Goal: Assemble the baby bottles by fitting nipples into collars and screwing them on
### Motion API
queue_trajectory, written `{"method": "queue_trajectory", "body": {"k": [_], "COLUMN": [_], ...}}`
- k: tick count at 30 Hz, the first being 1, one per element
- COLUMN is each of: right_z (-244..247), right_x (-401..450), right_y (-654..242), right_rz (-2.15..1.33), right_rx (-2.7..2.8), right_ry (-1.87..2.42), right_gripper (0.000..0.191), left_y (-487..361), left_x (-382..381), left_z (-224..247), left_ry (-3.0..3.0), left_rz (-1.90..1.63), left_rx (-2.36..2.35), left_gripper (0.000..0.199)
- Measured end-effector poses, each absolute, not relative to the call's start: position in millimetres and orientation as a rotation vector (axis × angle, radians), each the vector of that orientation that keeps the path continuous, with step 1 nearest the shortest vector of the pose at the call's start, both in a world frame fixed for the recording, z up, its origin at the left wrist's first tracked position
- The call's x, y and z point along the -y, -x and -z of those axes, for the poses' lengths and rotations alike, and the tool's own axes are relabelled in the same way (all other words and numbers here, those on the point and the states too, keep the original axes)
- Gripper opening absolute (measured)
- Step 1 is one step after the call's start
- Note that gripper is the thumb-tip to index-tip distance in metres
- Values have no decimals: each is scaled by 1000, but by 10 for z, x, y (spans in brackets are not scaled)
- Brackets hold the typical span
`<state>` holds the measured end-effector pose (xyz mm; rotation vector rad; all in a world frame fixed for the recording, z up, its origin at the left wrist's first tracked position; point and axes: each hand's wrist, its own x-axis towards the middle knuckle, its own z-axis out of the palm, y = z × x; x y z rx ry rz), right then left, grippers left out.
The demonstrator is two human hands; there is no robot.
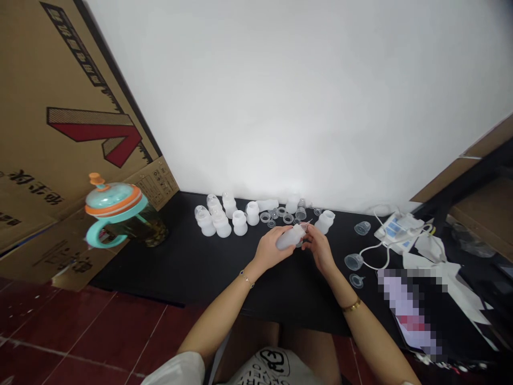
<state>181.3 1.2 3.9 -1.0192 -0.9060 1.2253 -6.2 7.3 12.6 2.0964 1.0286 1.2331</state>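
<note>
My left hand [269,249] is wrapped around a small white baby bottle [285,239], tilted with its neck to the upper right. My right hand [319,249] is at the bottle's neck, its fingers closed on a clear, pointed piece [306,223] that looks like a teat. How firmly that piece sits on the neck is hidden by the fingers. Just behind the right hand stands an open white bottle [326,220]. Loose clear rings [288,218] and teats lie beyond my hands, near a bottle lying on its side [267,205].
Several capped bottles [222,223] stand left of centre on the black table [180,272]. A big turquoise-lidded jug [116,200] is at the left by cardboard boxes [24,160]. On the right are clear caps [354,261], a white cable, papers and a phone or tablet [412,315].
</note>
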Motion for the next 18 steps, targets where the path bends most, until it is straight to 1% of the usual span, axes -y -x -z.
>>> {"method": "queue_trajectory", "body": {"k": [18], "right_z": [-61], "right_x": [-15], "right_y": [-1831], "right_rz": [-1200], "right_rx": [913], "right_ry": [1058], "right_gripper": [33], "left_y": [56], "left_x": [-70], "left_z": [-131], "left_ry": [-2094], "left_rz": [-1166], "left_rx": [-999], "left_gripper": [50]}}
